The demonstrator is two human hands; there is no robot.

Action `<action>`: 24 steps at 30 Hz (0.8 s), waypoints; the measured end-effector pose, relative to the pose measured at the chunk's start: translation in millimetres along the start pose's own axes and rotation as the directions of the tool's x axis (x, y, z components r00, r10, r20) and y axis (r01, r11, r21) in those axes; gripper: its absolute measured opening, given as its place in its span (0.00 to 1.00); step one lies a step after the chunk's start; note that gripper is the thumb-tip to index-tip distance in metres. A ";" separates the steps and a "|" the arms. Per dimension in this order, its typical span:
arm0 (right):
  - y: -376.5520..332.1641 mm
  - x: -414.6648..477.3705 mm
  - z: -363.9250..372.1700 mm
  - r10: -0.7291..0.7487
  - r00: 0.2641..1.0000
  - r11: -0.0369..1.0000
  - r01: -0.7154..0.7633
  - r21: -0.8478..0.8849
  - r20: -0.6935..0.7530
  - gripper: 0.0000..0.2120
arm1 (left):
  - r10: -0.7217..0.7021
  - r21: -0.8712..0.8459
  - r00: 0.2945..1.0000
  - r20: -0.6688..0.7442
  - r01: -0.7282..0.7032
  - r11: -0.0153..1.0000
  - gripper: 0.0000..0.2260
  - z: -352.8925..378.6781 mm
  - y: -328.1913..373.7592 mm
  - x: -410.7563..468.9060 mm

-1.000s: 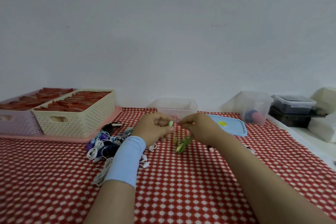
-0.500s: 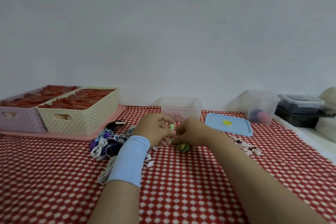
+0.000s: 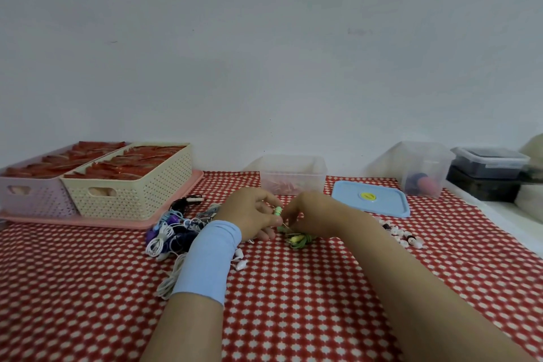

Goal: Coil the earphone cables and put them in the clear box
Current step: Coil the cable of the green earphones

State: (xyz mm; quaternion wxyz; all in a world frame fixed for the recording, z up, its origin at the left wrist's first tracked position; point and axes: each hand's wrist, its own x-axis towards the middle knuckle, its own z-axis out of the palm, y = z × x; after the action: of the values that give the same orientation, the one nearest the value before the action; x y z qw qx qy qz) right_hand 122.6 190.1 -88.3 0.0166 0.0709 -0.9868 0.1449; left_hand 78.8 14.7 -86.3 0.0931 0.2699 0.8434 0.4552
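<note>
Compared with one second ago, I see both hands lower. The green earphone cable was hanging in the air under them, and now its loose bundle lies on the tabletop, directly below my right hand. I judge from this that the coiling is only at its start: the cable is not yet a tidy coil and nothing of it has gone toward the box.

My left hand has its fingers curled and pinches the pale green piece at one end of the cable, between thumb and fingertips. The right hand is also curled, its fingertips almost touching those of the left, and it seems to pinch the thin wire just beside that piece; the exact contact is too small to tell.

The clear box stands open just behind both hands, near the wall, with its blue lid lying to the right of it. The pile of other earphones waits beside my left wrist.
</note>
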 end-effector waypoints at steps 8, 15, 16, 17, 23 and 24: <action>-1.5 0.6 2.3 0.023 1.000 0.998 -0.023 0.060 0.004 0.12 | -0.047 0.031 0.999 -0.006 0.047 0.998 0.10 0.4 1.5 0.0; 2.6 -2.8 0.1 0.123 0.991 0.991 -0.125 -0.047 -0.052 0.08 | -0.102 0.073 0.995 0.003 0.102 0.992 0.09 2.7 1.0 1.1; 1.9 -2.5 0.7 0.127 0.990 0.990 -0.130 -0.051 -0.052 0.08 | -0.106 0.070 0.994 0.012 0.105 0.992 0.09 3.7 0.9 1.1; 1.2 -2.2 1.4 0.131 0.990 0.990 -0.134 -0.053 -0.047 0.08 | -0.105 0.067 0.994 0.020 0.104 0.992 0.09 4.7 0.3 1.6; 6.7 -12.1 0.5 0.226 0.972 0.971 -0.220 0.089 -0.062 0.19 | -0.062 0.094 0.998 -0.005 0.062 0.994 0.12 9.0 -0.2 3.2; 9.2 -16.1 -1.9 0.249 0.966 0.962 -0.238 0.131 -0.074 0.19 | -0.051 0.099 0.999 -0.010 0.052 0.994 0.13 10.4 0.0 3.5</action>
State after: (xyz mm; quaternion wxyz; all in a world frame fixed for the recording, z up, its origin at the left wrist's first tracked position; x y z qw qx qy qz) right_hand 137.2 201.6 -89.9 0.0388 -0.0568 -0.9756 0.2084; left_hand 80.1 24.1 -91.9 0.0882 0.2507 0.8719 0.4112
